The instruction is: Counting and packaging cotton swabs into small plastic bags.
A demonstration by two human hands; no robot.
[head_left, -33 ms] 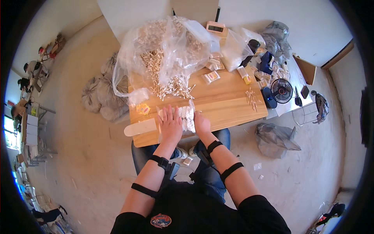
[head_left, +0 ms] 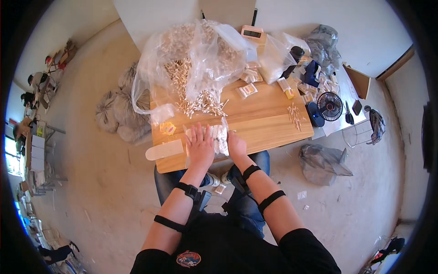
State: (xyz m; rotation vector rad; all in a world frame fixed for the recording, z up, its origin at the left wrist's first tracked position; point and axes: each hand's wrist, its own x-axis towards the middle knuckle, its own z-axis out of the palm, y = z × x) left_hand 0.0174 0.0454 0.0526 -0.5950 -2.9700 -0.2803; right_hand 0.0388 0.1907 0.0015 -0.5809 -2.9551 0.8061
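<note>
My left hand (head_left: 200, 146) lies flat, fingers spread, on a small clear plastic bag (head_left: 220, 137) filled with thin wooden sticks, at the near edge of the wooden table (head_left: 264, 123). My right hand (head_left: 237, 146) grips the bag's right side, where one corner sticks up. Just beyond the bag lies a loose heap of wooden sticks (head_left: 200, 105), spilling from a large clear plastic bag (head_left: 196, 59) full of them.
A pale flat board (head_left: 165, 150) and a small yellow item (head_left: 168, 128) lie left of my hands. Filled packets (head_left: 247, 90) and a small stick pile (head_left: 294, 114) sit to the right, near a black fan (head_left: 329, 106). Sacks (head_left: 121, 114) and a grey bag (head_left: 321, 164) lie on the floor.
</note>
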